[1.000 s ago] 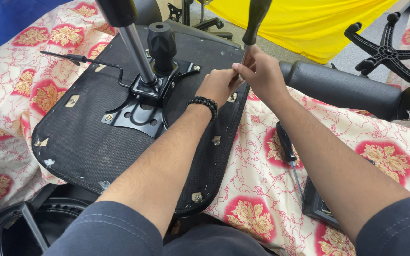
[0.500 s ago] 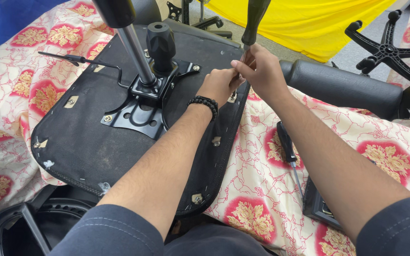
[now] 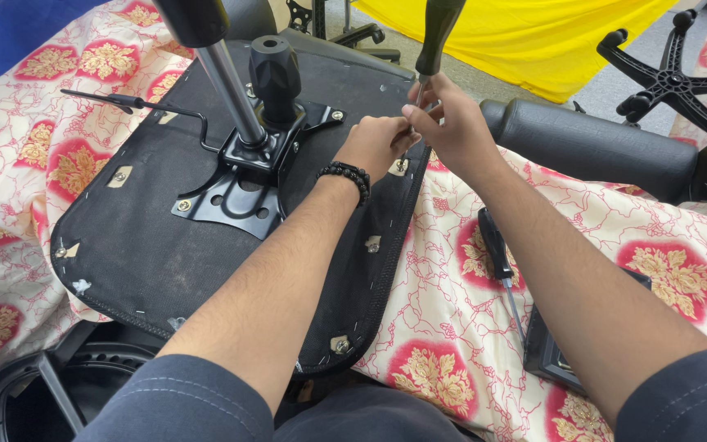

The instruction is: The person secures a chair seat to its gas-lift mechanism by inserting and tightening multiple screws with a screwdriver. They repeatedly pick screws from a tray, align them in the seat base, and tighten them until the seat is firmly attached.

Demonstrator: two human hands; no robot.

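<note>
Upside-down seat lay left of centre on the floral cloth, with the black mount plate, chrome gas cylinder and knob sticking up in the upper middle. Both hands met at the seat's upper right edge: right hand pinched the shaft of the upright screwdriver, left hand, with a bead bracelet, was curled at its tip, grip on it unclear. Second screwdriver lay on the cloth at centre right, armrest and chair base were at upper right.
</note>
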